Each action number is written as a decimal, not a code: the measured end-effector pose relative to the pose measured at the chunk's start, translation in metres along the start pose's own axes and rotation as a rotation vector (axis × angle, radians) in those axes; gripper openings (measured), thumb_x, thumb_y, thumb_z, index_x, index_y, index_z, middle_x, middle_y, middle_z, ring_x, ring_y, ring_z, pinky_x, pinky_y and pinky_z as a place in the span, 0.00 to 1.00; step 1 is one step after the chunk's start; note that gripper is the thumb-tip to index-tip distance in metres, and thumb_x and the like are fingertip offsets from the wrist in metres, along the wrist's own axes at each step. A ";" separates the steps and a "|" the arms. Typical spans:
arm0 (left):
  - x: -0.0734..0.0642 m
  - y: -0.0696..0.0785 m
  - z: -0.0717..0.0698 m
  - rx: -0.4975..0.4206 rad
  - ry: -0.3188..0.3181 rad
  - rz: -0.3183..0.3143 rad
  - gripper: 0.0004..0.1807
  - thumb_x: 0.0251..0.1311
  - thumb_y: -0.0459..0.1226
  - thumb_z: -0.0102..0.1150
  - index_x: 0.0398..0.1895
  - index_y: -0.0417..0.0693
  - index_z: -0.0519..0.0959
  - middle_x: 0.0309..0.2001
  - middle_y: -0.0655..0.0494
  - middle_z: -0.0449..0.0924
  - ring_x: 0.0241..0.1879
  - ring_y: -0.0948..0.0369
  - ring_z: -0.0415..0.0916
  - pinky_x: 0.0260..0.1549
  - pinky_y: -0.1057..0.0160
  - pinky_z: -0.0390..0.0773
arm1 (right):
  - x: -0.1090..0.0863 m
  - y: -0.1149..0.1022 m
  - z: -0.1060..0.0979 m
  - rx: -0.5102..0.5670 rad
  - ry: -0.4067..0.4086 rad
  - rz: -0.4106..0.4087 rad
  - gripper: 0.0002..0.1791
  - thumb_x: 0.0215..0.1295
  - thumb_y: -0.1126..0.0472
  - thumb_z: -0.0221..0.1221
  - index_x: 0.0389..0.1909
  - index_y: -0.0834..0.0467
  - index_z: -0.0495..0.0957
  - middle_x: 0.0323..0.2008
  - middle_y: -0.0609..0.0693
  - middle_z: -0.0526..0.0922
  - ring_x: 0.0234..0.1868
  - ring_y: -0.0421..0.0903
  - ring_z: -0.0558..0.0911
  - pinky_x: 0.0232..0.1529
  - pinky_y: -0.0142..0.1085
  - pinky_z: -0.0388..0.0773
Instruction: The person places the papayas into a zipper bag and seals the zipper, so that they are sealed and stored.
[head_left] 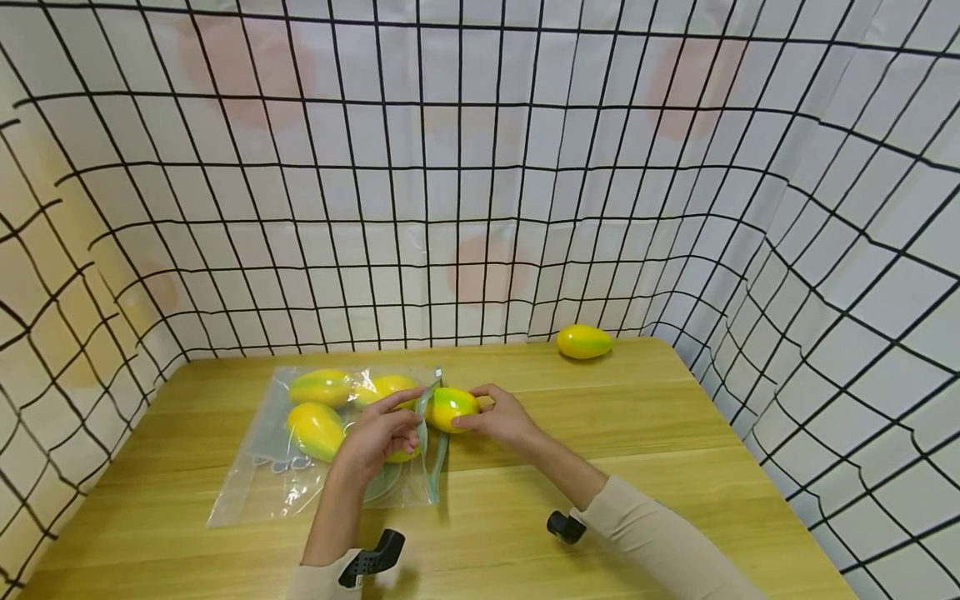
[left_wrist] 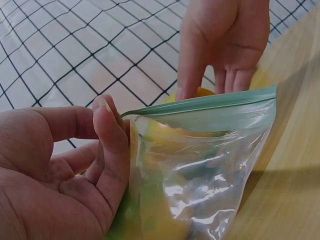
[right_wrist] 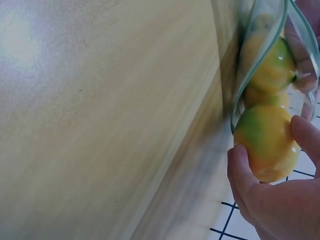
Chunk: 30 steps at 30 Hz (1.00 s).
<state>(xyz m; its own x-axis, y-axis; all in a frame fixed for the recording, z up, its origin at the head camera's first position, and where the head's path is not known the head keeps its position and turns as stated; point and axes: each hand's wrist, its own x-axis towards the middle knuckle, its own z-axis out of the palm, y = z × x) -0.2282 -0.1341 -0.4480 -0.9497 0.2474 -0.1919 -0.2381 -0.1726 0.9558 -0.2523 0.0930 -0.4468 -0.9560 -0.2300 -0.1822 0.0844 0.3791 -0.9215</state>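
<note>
A clear zip bag [head_left: 240,504] lies on the table with several yellow-green mangoes [head_left: 315,431] inside. My left hand [head_left: 367,442] is at its mouth, pinching the edge of the green zip strip [left_wrist: 210,106] between thumb and finger. The mouth gapes in the right wrist view. My right hand [head_left: 508,418] grips another mango [right_wrist: 267,142] by its sides, with its front end at the opening. Behind that one, more mangoes [right_wrist: 272,67] show through the plastic. In the left wrist view the strip hides most of the gripped mango.
One more mango [head_left: 584,342] lies alone at the table's back right, near the grid-patterned curtain [head_left: 480,192] that walls the back and sides. The wooden table [head_left: 637,517] runs under everything.
</note>
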 end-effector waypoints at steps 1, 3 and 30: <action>0.000 0.000 0.000 -0.001 0.000 0.001 0.27 0.68 0.28 0.52 0.72 0.42 0.69 0.18 0.57 0.76 0.18 0.65 0.74 0.22 0.70 0.78 | 0.000 0.000 0.001 0.003 0.002 -0.004 0.38 0.56 0.55 0.74 0.65 0.63 0.70 0.48 0.62 0.83 0.44 0.50 0.85 0.50 0.46 0.84; 0.000 0.001 0.000 -0.003 -0.003 0.004 0.28 0.69 0.29 0.52 0.72 0.42 0.69 0.18 0.57 0.76 0.18 0.65 0.74 0.21 0.70 0.78 | 0.000 0.001 0.002 -0.005 0.006 -0.010 0.37 0.56 0.55 0.74 0.65 0.62 0.71 0.48 0.62 0.84 0.43 0.48 0.85 0.48 0.44 0.84; 0.000 0.000 0.001 0.006 0.002 -0.002 0.27 0.69 0.28 0.51 0.72 0.43 0.69 0.18 0.57 0.76 0.18 0.65 0.73 0.22 0.70 0.78 | 0.000 -0.002 0.013 -0.004 0.018 -0.018 0.31 0.64 0.58 0.67 0.66 0.62 0.71 0.39 0.60 0.87 0.37 0.54 0.87 0.43 0.44 0.86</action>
<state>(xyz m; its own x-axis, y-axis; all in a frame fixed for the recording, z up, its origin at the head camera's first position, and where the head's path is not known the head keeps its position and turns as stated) -0.2279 -0.1331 -0.4482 -0.9497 0.2459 -0.1940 -0.2384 -0.1660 0.9569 -0.2488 0.0809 -0.4498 -0.9622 -0.2209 -0.1592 0.0660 0.3782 -0.9234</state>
